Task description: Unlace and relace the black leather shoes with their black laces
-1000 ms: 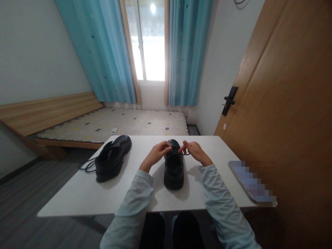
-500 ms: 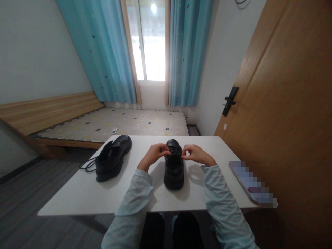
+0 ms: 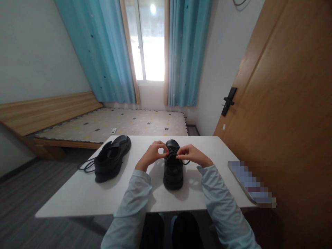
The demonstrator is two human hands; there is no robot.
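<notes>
A black lace-up shoe (image 3: 173, 180) rests upright on the white table (image 3: 103, 204), its toe pointing away from me and its heel towards me. My left hand (image 3: 152, 155) pinches at the left side of the lacing, thumb and forefinger together; the bit of lace between them is barely visible. On the other side, my right hand (image 3: 194, 154) has its fingertips closed on the black shoelace (image 3: 187, 162), and a loop of it shows below the fingers. The matching shoe (image 3: 110, 160) lies to the left, its loose laces trailing over the table's left edge.
At the table's right edge lies a flat, blurred-out object (image 3: 250, 183). Beyond the table is a bed with a patterned mattress (image 3: 135, 121) and a small white remote (image 3: 113, 131) on it. A wooden door (image 3: 280, 103) stands close on the right.
My right hand has moved left, in over the lacing, and a loop of lace now shows below it. My left hand stays beside the lacing, its thumb and forefinger forming a rounder pinch.
</notes>
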